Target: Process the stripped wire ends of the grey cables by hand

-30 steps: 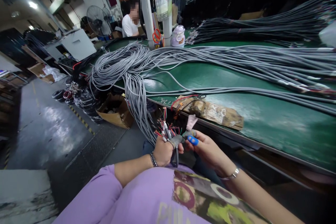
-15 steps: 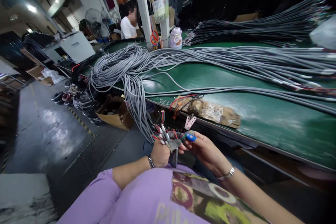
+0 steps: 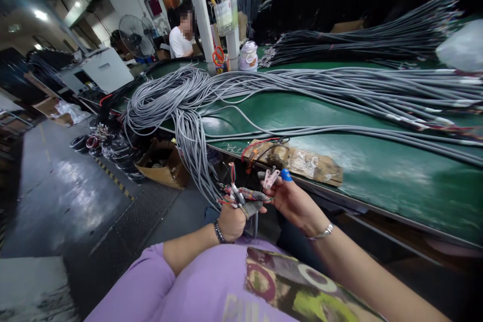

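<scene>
My left hand [image 3: 232,221] is closed around a bunch of grey cable ends. Stripped coloured wires [image 3: 233,173] and white sleeves stick up out of that fist, and a grey fingertip covering shows on it. To its right, my right hand [image 3: 298,206] has its fingers around a pale pink clip [image 3: 270,179] at the table's front edge. The thumb has blue tape [image 3: 286,175] on it. How firmly the fingers press the clip cannot be made out. Grey cables [image 3: 192,146] hang from the table down behind my left hand.
Long grey cables [image 3: 302,80] lie along the green table [image 3: 396,181], with a looped pile [image 3: 162,95] at its left. A taped board [image 3: 313,165] lies by the front edge. Behind are darker cables [image 3: 358,40] and posts. A cardboard box [image 3: 162,173] stands below; a person [image 3: 180,40] sits beyond.
My right hand has moved up from the wires by my left hand to the pink clip. My left hand keeps its hold on the cables. The view has shifted slightly.
</scene>
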Motion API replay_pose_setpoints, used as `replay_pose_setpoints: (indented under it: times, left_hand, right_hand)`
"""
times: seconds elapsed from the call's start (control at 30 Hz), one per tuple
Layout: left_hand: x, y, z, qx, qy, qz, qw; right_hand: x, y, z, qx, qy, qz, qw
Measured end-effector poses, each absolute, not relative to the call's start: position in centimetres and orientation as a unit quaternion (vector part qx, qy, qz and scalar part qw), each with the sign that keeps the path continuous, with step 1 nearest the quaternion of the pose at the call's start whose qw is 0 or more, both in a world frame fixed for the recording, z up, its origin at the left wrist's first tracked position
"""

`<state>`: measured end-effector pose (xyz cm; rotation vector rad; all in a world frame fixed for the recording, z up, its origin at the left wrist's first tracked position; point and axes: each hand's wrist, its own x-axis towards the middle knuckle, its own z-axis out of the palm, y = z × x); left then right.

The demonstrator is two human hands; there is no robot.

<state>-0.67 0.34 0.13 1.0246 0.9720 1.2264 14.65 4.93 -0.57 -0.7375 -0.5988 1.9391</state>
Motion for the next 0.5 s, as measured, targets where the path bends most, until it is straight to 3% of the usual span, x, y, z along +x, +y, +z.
replay_pose_setpoints:
  times: [0.5]
  left_hand:
    - [0.06,0.39,0.05,0.415,0.433,0.511,0.616]
  right_hand:
    - [13.81,4.99,-0.25,-0.313,-0.215,0.787,0.487]
